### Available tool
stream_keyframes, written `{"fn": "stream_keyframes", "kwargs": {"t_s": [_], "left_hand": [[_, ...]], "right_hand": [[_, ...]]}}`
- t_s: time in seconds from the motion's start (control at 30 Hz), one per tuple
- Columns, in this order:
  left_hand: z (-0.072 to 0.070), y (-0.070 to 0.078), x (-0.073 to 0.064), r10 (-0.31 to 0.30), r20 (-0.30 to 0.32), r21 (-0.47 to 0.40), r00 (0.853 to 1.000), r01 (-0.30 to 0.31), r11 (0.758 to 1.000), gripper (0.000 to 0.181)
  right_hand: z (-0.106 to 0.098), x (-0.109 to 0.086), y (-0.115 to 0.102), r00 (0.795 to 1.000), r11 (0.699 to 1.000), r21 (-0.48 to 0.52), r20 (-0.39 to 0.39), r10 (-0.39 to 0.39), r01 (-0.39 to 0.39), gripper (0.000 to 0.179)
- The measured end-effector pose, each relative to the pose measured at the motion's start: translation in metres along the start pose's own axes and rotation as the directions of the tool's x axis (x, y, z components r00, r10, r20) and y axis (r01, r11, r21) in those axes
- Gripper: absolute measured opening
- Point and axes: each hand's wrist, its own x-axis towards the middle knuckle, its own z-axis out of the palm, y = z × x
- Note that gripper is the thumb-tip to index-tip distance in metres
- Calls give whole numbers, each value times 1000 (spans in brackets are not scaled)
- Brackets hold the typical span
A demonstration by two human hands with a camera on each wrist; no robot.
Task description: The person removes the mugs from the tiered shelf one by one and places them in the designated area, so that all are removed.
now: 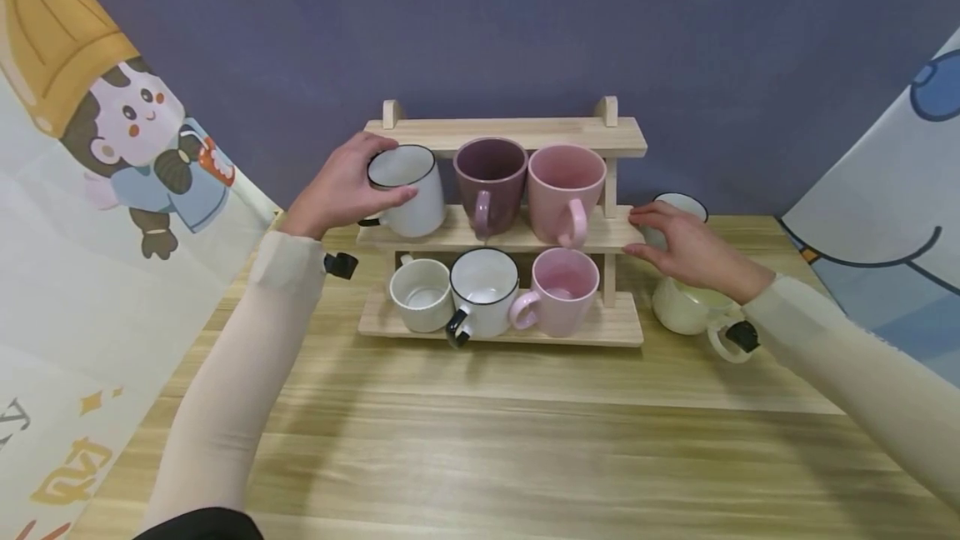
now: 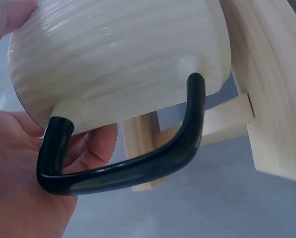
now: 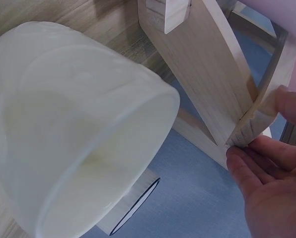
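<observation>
My left hand (image 1: 341, 186) grips a white mug (image 1: 422, 198) with a dark rim, thumb and fingers spread around it. This mug stands at the left end of the middle shelf (image 1: 450, 233); its black handle (image 2: 133, 171) points left. To its right are a purple mug (image 1: 501, 177) and a pink mug (image 1: 558, 190). At that shelf's right end, my right hand (image 1: 682, 248) pinches the wooden board's end (image 3: 255, 124) between thumb and fingers. The lower shelf (image 1: 618, 327) carries a cream mug (image 1: 420, 317), a black-rimmed white mug (image 1: 491, 311) and a light pink mug (image 1: 570, 307).
The wooden rack's top shelf (image 1: 502, 133) lies behind the mugs. Right of the rack, a pale cream mug (image 1: 675, 307) and a dark-rimmed white mug (image 1: 686, 202) stand on the table (image 1: 480, 457), partly hidden by my right hand and wrist. A dark blue cloth (image 1: 495, 23) hangs behind.
</observation>
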Motion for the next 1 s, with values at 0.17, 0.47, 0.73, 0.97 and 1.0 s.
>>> {"fn": "stream_keyframes", "kwargs": {"t_s": [0.17, 0.47, 0.73, 0.97, 1.0], "left_hand": [[-7, 0, -5, -11, -1, 14, 1000, 11, 1000, 70], [-26, -1, -18, -36, -5, 43, 999, 36, 998, 70], [-47, -6, -36, -95, -20, 66, 995, 96, 993, 72], [-62, -16, -45, -143, -49, 82, 989, 147, 986, 71], [-64, -17, -46, -148, -51, 82, 988, 152, 985, 71]], "right_hand": [[1, 0, 1, 1000, 1000, 3, 2, -3, 3, 45], [2, 0, 4, 1000, 1000, 7, -7, -7, 7, 45], [1, 1, 4, 1000, 1000, -1, -8, -11, 11, 45], [1, 1, 3, 1000, 1000, 1, -1, -16, 16, 45], [1, 1, 3, 1000, 1000, 1, -2, -18, 18, 45]]}}
